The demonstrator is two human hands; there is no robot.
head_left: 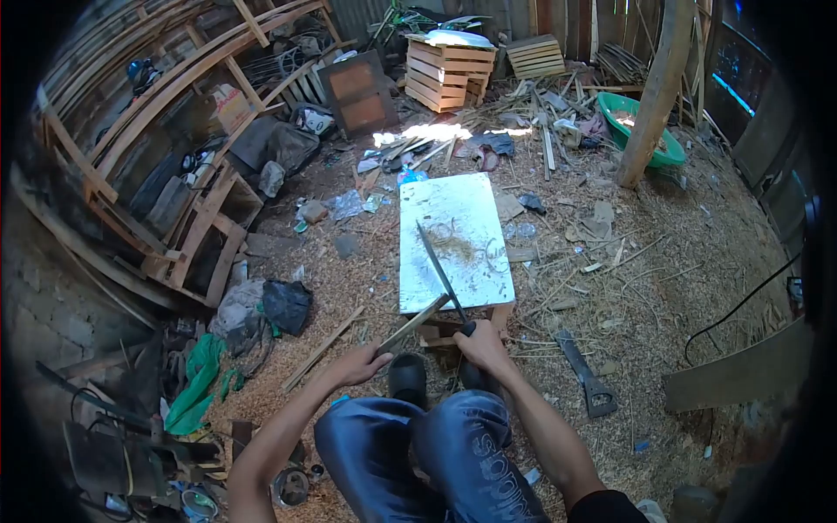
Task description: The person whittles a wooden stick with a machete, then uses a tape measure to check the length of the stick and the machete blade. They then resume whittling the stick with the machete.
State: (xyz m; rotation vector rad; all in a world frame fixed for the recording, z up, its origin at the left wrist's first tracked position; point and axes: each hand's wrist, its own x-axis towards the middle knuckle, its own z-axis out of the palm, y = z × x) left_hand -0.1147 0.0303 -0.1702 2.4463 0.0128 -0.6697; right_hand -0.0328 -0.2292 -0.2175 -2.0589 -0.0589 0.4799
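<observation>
My left hand (359,364) is closed around the near end of a narrow wooden slat (413,326), which slants up to the right. In my right hand (482,345) is the dark handle of a long knife (438,267). Its thin blade points away from me and to the left, over a low white-topped table (423,205). Close to the table's near edge, the far end of the slat meets the lower part of the blade in this view. Brown shavings and dark marks lie on the white top.
A handsaw (586,375) lies on the shaving-covered ground to the right. Wooden frames (205,227) line the left side, and a slatted crate (440,74) stands at the back. A green basin (667,150) sits behind a wooden post (656,100). Dark boots (407,378) are below my hands.
</observation>
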